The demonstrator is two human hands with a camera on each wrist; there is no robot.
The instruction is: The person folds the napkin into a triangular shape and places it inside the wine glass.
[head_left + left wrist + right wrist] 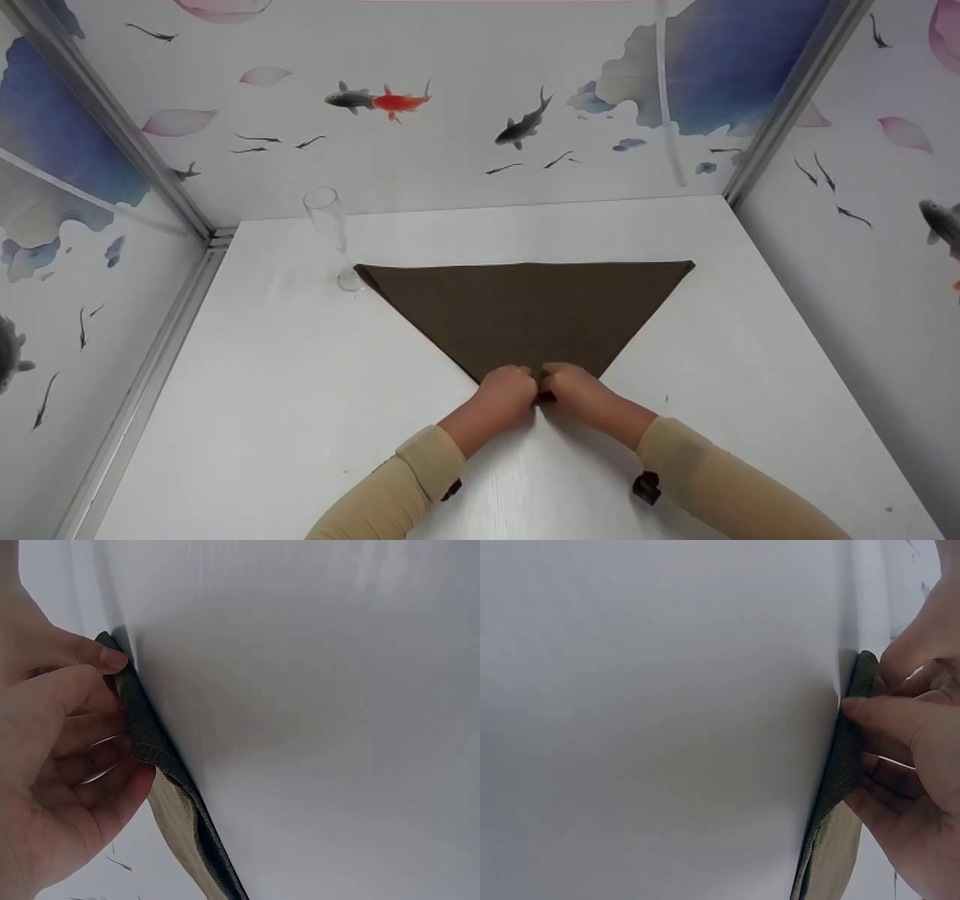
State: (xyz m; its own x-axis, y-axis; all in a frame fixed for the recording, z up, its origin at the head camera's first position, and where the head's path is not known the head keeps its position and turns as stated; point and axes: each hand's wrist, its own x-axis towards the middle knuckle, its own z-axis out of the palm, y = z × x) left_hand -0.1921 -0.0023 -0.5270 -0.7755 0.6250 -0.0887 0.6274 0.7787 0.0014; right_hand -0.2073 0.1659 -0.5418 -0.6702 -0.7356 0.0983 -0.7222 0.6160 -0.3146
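A dark brown cloth (525,307), folded into a triangle, lies on the white table with its long edge at the back and its point towards me. At the near point, my left hand (508,394) and right hand (574,390) are side by side, gripping the cloth. In the left wrist view, the left thumb lies over the turned-up cloth edge (142,720) while the fingers are behind it. The right wrist view has the right hand (922,742) pinching the rolled edge (845,757) between thumb and fingers. Below each hand, the layered edge gapes slightly.
A tall clear glass (325,214) with a round foot stands by the cloth's back left corner. The white table (285,420) is bounded by printed panels at the back and sides, with metal rails (802,97) at the corners.
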